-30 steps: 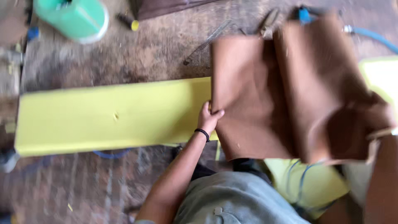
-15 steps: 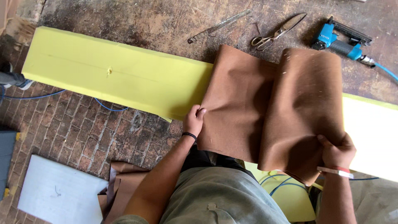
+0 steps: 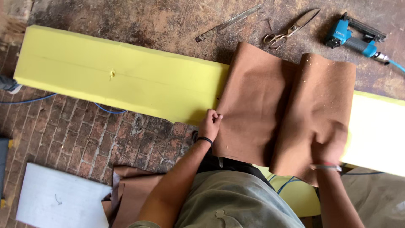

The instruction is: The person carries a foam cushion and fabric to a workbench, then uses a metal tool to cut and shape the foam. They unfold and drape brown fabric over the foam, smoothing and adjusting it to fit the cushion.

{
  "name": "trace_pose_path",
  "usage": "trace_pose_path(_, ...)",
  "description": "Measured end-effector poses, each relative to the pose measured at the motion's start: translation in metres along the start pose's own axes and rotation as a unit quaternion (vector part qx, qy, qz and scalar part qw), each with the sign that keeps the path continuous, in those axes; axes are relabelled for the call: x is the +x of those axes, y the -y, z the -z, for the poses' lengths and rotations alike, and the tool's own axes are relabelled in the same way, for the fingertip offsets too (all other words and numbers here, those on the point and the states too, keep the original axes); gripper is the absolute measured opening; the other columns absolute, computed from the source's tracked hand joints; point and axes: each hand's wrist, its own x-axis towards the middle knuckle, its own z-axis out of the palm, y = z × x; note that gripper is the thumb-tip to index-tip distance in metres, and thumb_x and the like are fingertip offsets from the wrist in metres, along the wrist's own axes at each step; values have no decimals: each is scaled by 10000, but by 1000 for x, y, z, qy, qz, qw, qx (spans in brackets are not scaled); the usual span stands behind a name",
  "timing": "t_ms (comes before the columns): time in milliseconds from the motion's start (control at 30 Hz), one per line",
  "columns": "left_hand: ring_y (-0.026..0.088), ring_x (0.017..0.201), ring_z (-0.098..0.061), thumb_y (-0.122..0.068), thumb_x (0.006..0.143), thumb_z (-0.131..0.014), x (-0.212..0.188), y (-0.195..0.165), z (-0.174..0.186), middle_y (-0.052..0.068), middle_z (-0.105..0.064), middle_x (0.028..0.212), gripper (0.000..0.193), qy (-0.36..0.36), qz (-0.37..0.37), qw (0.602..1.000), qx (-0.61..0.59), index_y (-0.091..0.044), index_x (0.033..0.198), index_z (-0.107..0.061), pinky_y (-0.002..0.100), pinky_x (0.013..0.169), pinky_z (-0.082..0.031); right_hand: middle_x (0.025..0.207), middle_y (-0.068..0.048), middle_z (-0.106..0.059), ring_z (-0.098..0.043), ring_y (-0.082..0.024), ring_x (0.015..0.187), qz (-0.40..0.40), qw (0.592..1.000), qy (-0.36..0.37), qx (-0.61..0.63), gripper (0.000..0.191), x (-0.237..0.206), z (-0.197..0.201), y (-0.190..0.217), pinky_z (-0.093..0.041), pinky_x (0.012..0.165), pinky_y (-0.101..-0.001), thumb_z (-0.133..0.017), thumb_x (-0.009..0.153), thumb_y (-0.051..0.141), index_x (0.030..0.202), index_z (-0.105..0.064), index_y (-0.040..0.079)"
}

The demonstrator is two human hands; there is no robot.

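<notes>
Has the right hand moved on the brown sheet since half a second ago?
Yes. The right hand, blurred, has gone from gripping the near edge of the brown sheet to lying farther up on it, toward the yellow foam.

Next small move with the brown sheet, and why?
Probably draw the right hand outward to flatten the brown sheet. The left hand pinches its near-left edge on the yellow foam, but a raised fold runs down the middle, and the right hand is blurred at the sheet's right part.
</notes>
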Motion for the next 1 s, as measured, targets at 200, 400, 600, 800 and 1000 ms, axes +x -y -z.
trace_pose_path(200, 336, 708, -694, -189, 888, -782, -1, -4, 4, 107, -673, 771, 258, 25, -41, 999, -13, -99, 955, -549, 447, 595, -534, 1654, -146, -293, -291, -339, 1510, 324, 907, 268, 2, 767, 18, -105, 173, -217, 1215, -533, -581, 927, 545, 1567, -369, 180)
trace_pose_path(400, 358, 736, -683, -198, 917, -782, 4, -14, 11, 131, -686, 803, 231, 39, -47, 998, 2, -86, 898, -581, 457, 632, -533, 1709, -57, -188, -158, -246, 1551, 300, 916, 213, -159, 795, 98, -175, 251, -114, 1199, -569, -317, 980, 681, 1627, -250, 224)
trace_pose_path(600, 317, 756, -703, -159, 937, -750, 4, -14, 19, 116, -686, 833, 228, 61, -19, 997, -54, -82, 1021, -552, 426, 658, -562, 1704, -55, -208, -156, -261, 1562, 325, 898, 287, -73, 687, 162, -192, 261, -140, 1229, -503, -301, 1043, 609, 1605, -307, 216)
trace_pose_path(800, 317, 779, -707, -113, 852, -808, -44, 21, 45, 138, -681, 875, 402, 71, 21, 996, -51, -64, 1144, -535, 410, 677, -572, 1714, -51, -229, -185, -271, 1575, 319, 901, 294, -25, 686, 169, -198, 264, -152, 1245, -535, -329, 1043, 582, 1627, -333, 221)
trace_pose_path(1000, 284, 807, -722, -139, 901, -745, -87, 50, 77, 127, -724, 920, 166, 15, 96, 995, 12, -73, 1013, -642, 391, 712, -578, 1686, -41, -195, -156, -270, 1540, 307, 897, 317, -36, 669, 168, -202, 270, -107, 1212, -563, -345, 1039, 594, 1606, -321, 240)
